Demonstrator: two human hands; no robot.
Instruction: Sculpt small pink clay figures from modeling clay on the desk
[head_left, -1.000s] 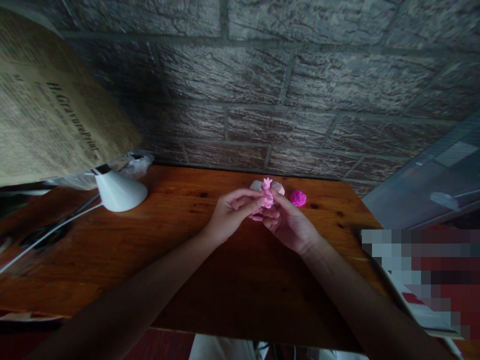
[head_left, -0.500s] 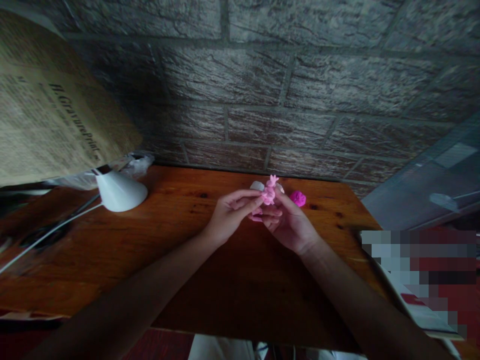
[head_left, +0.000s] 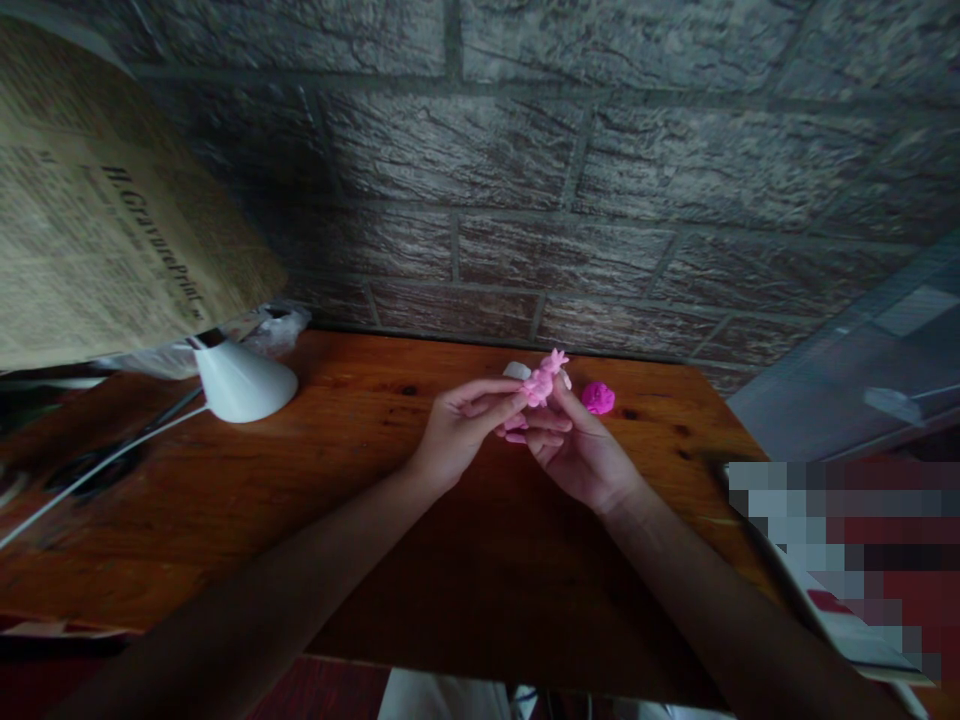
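A small light-pink figure (head_left: 541,382), lumpy with a spiky top end and seemingly of modelling clay, is held up between my two hands over the table. My left hand (head_left: 463,425) pinches its lower left side between thumb and forefinger. From the right, my right hand (head_left: 581,450) closes on it with the thumb in front, its other fingers curled below. Just right of the right thumb lies a bright magenta lump (head_left: 598,398) on the wood. A whitish piece (head_left: 517,371) shows behind the figure, and pink bits (head_left: 515,436) peek out under the fingers, partly hidden.
The wooden table (head_left: 360,470) runs up to a grey brick wall (head_left: 495,160). At the left stands a lamp with a white base (head_left: 247,385), a newsprint-patterned shade (head_left: 112,220) and a white cord. A translucent bluish panel (head_left: 855,350) leans at the right.
The pink figure has tilted, its spiky end swinging to the right. Both hands keep their hold and have barely moved.
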